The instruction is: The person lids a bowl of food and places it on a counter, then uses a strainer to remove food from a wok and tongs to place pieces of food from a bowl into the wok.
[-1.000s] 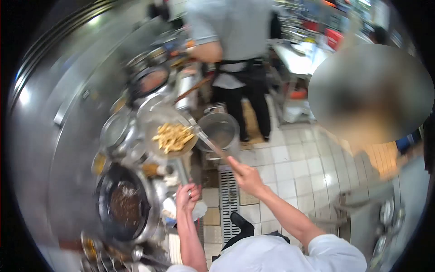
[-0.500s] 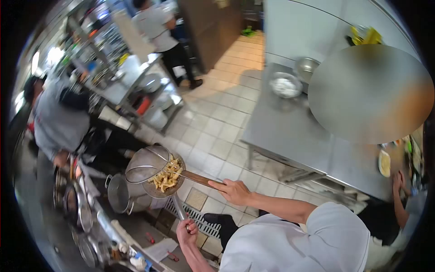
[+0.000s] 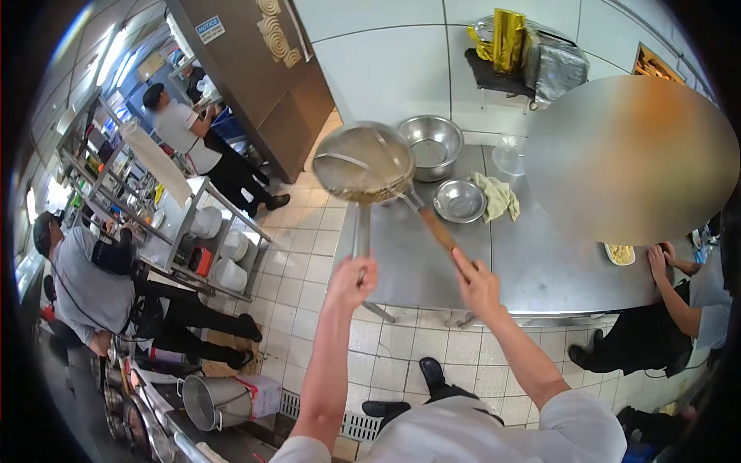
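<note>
My left hand (image 3: 353, 282) is closed around the metal handle (image 3: 362, 228) of a round metal strainer, raised before the near side of the steel table. My right hand (image 3: 478, 289) grips the wooden handle (image 3: 436, 228) of a wire-framed skimmer (image 3: 367, 158), its head over the strainer's. The two heads overlap, so I cannot make out their exact contact. Food in the strainer is mostly hidden. Just behind them on the table are a large steel bowl (image 3: 436, 158) and a smaller steel bowl (image 3: 461, 202) beside a pale cloth (image 3: 495, 197).
The steel table (image 3: 540, 266) spans the front. At right, a person's hands (image 3: 660, 258) are near a dish of pale food (image 3: 620, 253). A stockpot (image 3: 207, 403) and pans (image 3: 143, 432) stand lower left. Two workers are at left, by a shelving unit (image 3: 193, 231).
Both hands have carried the strainer and skimmer from beside the stockpot up and right to the table. The view has turned right; the brown food pieces seen earlier are now mostly hidden.
</note>
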The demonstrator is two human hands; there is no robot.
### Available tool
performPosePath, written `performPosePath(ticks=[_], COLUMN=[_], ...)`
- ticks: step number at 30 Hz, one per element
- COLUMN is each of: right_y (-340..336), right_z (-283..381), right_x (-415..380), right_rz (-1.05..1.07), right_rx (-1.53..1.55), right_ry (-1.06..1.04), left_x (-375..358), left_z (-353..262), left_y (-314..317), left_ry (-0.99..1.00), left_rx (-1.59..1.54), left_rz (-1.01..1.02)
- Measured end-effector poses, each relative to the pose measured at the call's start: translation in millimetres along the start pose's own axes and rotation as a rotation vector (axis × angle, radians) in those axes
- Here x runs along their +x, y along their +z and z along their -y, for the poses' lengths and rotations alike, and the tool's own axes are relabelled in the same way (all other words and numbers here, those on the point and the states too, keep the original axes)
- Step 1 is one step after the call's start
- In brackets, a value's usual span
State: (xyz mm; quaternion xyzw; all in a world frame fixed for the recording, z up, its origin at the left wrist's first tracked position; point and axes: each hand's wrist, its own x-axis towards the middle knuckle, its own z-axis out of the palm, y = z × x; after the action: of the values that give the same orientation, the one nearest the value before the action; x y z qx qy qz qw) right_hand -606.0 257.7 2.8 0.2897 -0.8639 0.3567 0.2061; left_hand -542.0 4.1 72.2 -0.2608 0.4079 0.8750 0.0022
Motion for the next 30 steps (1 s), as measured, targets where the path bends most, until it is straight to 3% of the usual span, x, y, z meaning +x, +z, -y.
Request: performPosePath(ticks=[5, 8, 10, 11, 13, 14, 16, 17, 19, 24, 26, 30], right_y=[-4, -5, -8, -10, -17, -20, -25, -26, -25, -23, -14, 14], right_z=[-66, -100, -116, -122, -131, -134, -133, -130, -122, -70, -46, 18], right_x=[37, 39, 36, 34, 27, 26, 26, 26, 26, -8, -33, -67], right_rz=[-0.077, -0.081, -0.059, -0.061, -0.063, -0.055, -0.044, -0.037, -0.116, -0.089, 0.016, 0.251], right_rx=[-0.096, -0.177, -0.331, -0.325, -0.418, -0.415, -0.447, -0.445, -0.287, -0.006, 0.094, 0.185], right_ry=[0.076, 0.086, 0.067, 0.064, 0.099, 0.093, 0.126, 0.116, 0.133, 0.111, 0.061, -0.078], left_x=[95, 130, 150, 165, 183, 179, 130, 119, 91, -25, -84, -196], left_z=[-11, -1, 8, 12, 21, 22, 0, -5, -12, 13, 42, 76], left_y=[65, 87, 89, 79, 58, 53, 65, 54, 21, -72, -128, -177], left_ry=[-0.015, 0.068, 0.343, 0.348, 0.818, 0.813, 0.542, 0.542, 0.325, 0.143, 0.159, 0.155], left_rx=[0.13, 0.352, 0.574, 0.575, 0.825, 0.821, 0.557, 0.55, 0.261, -0.226, -0.26, -0.413], left_rz=[0.064, -0.047, -0.285, -0.289, -0.508, -0.517, -0.357, -0.368, -0.051, -0.186, -0.061, -0.326])
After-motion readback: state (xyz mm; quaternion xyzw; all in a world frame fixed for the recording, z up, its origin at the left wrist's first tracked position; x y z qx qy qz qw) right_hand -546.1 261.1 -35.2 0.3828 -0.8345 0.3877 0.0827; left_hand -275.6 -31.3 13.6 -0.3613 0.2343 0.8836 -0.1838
